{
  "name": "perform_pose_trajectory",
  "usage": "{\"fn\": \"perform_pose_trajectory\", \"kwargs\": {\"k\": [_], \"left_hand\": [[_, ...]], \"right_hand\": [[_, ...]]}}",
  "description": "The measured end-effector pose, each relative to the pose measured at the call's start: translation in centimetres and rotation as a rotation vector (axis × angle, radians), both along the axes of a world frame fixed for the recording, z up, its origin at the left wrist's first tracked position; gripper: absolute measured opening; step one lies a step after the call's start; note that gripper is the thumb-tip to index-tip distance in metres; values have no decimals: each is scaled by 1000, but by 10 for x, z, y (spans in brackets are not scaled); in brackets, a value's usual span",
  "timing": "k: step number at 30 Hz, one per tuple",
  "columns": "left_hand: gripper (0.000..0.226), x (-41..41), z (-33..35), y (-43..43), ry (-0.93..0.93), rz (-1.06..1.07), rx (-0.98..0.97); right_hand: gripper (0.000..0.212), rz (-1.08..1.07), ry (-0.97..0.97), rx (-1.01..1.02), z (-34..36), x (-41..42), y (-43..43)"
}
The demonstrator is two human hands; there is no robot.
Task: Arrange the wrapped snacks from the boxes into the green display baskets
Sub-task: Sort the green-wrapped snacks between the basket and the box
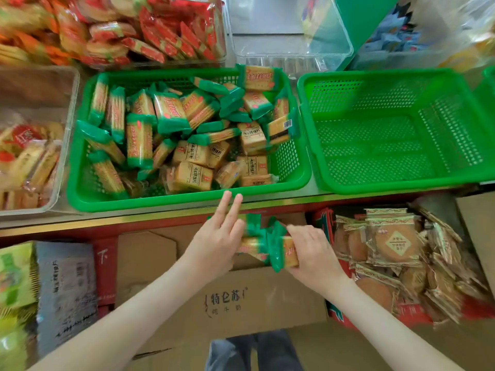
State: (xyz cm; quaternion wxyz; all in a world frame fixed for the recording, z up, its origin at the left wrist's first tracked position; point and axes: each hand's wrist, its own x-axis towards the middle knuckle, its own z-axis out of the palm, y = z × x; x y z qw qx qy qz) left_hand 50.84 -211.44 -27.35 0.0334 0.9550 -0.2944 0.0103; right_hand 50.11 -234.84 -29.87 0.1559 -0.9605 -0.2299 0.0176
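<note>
A bunch of green-ended wrapped cracker packs [270, 243] is held between my hands above an open cardboard box [254, 298]. My left hand [217, 236] presses the bunch's left side, two fingers sticking straight up. My right hand [312, 250] grips its right side with curled fingers. Just beyond, the left green basket [77, 167] on the shelf holds several of the same packs plus plain tan ones. The right green basket [388, 145] holds nothing.
A red box [417, 314] of round wrapped cakes sits at my right. Clear bins of red-wrapped snacks [134, 30] stand behind and left of the baskets, beside a bare clear bin [289, 28]. Bagged goods [61, 290] lie at lower left.
</note>
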Motion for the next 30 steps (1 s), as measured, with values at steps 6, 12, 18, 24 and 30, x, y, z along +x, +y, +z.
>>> {"fn": "perform_pose_trajectory", "kwargs": {"k": [6,12,18,24,30], "left_hand": [[71,-5,-61,-21,224,7,156],[97,10,-120,-29,389,81,285],[70,-4,-153,-40,469,3,324],[72,-23,-162,-23,520,-4,253],[71,-30,-149,-8,517,64,216]], "right_hand": [[58,-224,382,-240,-63,-8,-15],[72,-297,301,-369,-111,-2,-12],[100,-262,226,-367,-125,-18,-15],[98,-170,249,-385,-122,-34,-20],[98,-99,218,-418,-122,-41,-17]]}}
